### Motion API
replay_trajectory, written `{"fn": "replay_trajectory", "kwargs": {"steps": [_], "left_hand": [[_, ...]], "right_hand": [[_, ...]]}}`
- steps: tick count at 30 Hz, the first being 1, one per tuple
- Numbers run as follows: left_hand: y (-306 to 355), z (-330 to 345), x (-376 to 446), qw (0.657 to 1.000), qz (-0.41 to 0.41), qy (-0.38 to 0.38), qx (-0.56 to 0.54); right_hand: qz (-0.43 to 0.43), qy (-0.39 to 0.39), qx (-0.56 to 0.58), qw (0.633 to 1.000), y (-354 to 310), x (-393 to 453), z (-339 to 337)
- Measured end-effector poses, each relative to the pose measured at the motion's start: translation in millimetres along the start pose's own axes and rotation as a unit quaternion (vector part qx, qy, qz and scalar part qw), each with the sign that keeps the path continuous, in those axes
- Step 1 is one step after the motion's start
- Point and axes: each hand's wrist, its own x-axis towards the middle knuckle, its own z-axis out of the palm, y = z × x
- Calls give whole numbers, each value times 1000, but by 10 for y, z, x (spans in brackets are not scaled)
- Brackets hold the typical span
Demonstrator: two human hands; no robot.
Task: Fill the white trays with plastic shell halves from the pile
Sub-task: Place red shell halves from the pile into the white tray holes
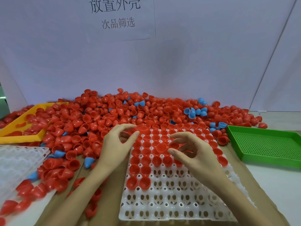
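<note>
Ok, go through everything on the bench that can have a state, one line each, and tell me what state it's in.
White tray: far rows filled with red shells, near rows unfilled.
Left hand: fingers curled, pinching a red shell half at the tray's far left corner.
Right hand: fingers curled around a red shell half above the tray.
Pile: heaped, mostly red, a few blue.
Green tray: holds no shells.
Yellow tray: partly buried by shells.
Spare white tray: unfilled.
</note>
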Motion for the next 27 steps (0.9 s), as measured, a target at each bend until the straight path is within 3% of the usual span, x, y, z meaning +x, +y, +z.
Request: {"fn": "replay_trajectory", "kwargs": {"steps": [3,7,11,16,27], "left_hand": [[-124,-98,56,994,0,61,90],[-105,-94,36,987,31,53,149],[123,51,-95,990,111,15,84],[323,209,-291,972,197,-123,17],[316,243,-312,980,113,-115,-113]], "right_hand": [[-6,-9,1,1000,-16,-9,8],[-3,-18,14,1000,-23,-30,8],[2,-20,11,1000,-28,-28,18],[2,-15,36,999,-46,-35,23],[-21,-59,63,996,-82,-72,37]]}}
